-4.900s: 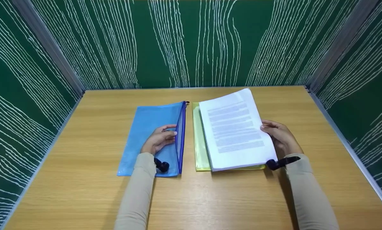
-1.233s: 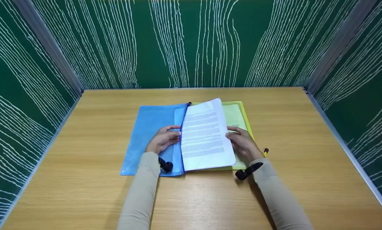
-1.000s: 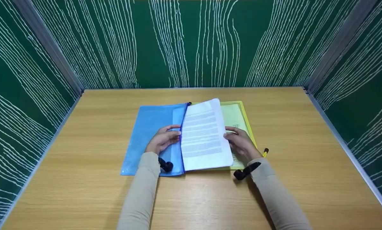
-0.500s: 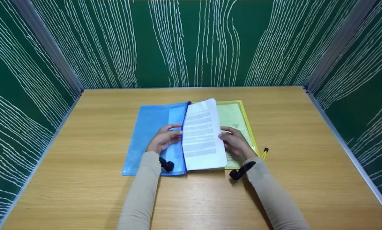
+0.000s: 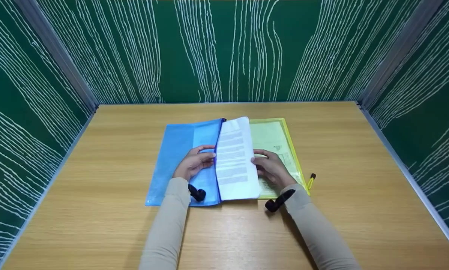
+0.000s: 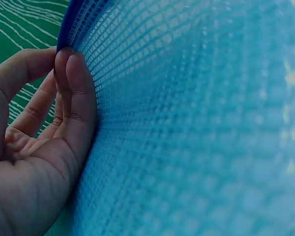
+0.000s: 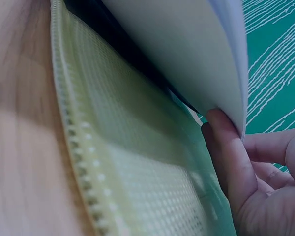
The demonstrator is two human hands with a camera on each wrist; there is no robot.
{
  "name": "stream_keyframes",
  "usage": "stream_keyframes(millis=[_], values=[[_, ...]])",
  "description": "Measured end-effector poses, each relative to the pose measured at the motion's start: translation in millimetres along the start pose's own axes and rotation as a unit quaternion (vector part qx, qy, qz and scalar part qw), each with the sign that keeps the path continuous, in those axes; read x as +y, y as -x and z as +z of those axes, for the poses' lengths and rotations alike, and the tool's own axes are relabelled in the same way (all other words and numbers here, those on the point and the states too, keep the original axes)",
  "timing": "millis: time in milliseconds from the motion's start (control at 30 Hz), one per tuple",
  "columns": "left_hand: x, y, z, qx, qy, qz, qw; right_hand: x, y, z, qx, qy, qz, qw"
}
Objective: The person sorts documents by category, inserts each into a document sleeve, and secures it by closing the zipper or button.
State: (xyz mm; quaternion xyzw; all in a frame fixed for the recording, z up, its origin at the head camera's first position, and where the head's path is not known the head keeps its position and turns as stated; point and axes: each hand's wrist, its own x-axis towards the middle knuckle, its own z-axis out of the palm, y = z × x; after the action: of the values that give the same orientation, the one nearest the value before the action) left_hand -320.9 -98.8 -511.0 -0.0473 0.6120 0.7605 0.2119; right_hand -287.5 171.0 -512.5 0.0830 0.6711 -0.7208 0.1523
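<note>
A blue mesh zipper pouch [image 5: 171,150] lies on the table, its mouth facing right. My left hand [image 5: 194,162] pinches the dark blue zipper edge of that mouth; in the left wrist view the thumb and fingers [image 6: 77,73] meet on the edge. A stack of printed paper sheets [image 5: 236,161] is partly inside the pouch, its left part showing as a paler band through the blue. My right hand [image 5: 271,167] pinches the stack's right edge, seen from below in the right wrist view with the paper [image 7: 187,54] raised over a yellow pouch [image 7: 137,147].
The yellow zipper pouch, with printed sheets inside, lies under the paper stack and my right hand. Its yellow zipper pull [image 5: 311,182] sticks out at the lower right. Green walls with white wavy lines [image 5: 224,52] enclose the wooden table [image 5: 224,236] at the back and sides.
The paper stack went from above the yellow pouch leftward into the blue pouch, and my right hand moved left with it. My left hand kept hold of the blue edge, shifting slightly right.
</note>
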Motion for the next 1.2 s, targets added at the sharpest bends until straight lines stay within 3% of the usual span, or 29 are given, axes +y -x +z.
stream_keyframes(millis=[433,1200], values=[[-1.0,-0.1,3.6,-0.008,0.015,-0.006,0.9998,4,-3.2,10,0.002,0.012,0.005,0.9999],[-2.9,-3.3,9.1,-0.006,0.034,-0.005,0.9994,5,-7.2,28,-0.031,-0.009,0.008,0.9995]])
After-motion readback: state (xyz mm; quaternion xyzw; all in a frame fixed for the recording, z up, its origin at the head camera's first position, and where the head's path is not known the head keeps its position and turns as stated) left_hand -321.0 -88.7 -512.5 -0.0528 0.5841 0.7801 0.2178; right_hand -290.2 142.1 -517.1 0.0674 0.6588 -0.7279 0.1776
